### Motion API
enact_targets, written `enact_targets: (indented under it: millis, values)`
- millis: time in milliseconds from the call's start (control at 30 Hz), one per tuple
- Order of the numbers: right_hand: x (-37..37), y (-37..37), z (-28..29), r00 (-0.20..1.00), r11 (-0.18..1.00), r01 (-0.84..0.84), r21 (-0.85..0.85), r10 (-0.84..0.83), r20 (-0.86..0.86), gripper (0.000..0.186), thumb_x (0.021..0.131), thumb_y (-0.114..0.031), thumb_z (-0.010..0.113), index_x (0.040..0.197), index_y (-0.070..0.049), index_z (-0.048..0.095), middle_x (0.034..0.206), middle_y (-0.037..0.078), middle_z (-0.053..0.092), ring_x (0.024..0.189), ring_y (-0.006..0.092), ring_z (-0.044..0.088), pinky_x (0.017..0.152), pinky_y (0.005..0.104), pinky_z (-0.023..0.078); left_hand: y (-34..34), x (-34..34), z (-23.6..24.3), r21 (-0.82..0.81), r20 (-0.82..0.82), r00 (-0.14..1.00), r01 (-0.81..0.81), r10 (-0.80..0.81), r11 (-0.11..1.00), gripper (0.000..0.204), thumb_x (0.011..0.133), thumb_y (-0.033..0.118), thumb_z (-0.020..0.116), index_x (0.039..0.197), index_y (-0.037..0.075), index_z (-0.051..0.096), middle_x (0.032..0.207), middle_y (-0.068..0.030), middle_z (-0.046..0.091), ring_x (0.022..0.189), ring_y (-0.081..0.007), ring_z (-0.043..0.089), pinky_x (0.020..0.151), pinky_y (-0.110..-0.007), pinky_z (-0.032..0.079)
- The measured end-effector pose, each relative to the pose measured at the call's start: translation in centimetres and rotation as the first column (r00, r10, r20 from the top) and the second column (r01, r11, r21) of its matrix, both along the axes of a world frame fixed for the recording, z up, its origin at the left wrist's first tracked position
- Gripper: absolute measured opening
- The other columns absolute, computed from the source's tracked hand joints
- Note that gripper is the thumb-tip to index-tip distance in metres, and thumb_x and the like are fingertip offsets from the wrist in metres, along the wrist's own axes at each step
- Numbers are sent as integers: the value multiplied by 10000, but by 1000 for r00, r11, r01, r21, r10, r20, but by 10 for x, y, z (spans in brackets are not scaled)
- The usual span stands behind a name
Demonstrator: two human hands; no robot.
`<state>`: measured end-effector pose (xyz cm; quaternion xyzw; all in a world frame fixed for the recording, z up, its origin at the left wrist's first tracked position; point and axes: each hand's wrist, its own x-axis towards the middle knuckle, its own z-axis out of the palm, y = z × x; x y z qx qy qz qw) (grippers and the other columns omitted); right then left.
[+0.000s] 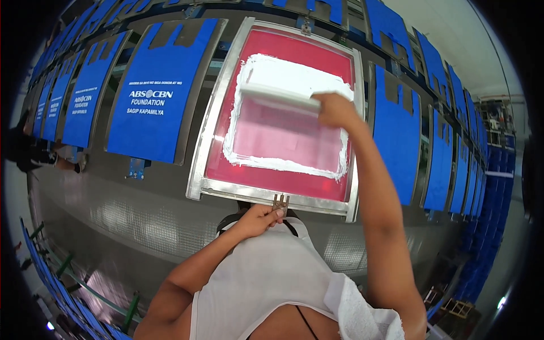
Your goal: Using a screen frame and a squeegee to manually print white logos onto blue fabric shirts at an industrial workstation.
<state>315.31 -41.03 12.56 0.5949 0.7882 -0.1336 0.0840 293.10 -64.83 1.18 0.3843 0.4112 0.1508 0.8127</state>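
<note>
A screen-printing frame point(239, 194) with metal bars and red mesh point(249, 177) lies before me. White ink point(280, 69) makes a broad band across the far part of the mesh and a rough border around a paler pink rectangle. My right hand point(335, 109) is closed around the right end of a long, light-coloured squeegee point(277, 98), which lies crosswise over the mesh, slightly blurred by motion. At the middle of the near bar, my left hand point(258, 220) is closed on a small pronged metal bracket point(281, 203).
Blue fabric panels with white print lie on boards to the left point(153, 93), and more blue panels point(395, 130) line the right side. Another row point(68, 297) stands behind at lower left. A person's leg point(65, 164) shows at far left. A white towel point(362, 309) hangs by my right arm.
</note>
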Motion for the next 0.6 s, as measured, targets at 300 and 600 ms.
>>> enact_targets:
  millis: [300, 600]
  values:
    - [-22, -195, -16, 982, 986, 13, 169, 19, -187, 271, 643, 17, 571, 906, -47, 570, 832, 89, 601, 824, 274, 548, 724, 402, 423, -1, 17, -9, 25, -106, 994, -29, 32, 999, 396, 929, 378, 554, 791, 20, 653, 625, 10, 560, 525, -81, 462, 500, -245, 387]
    - [89, -157, -25, 918, 975, 221, 11, -204, -340, 338, 666, -171, 759, 977, -78, 664, 930, 97, 642, 907, 239, 586, 858, 317, 439, -3, 9, -13, 117, -594, 802, 168, -66, 979, 506, 860, 501, 577, 739, 20, 678, 617, -113, 613, 561, -209, 591, 561, -349, 462]
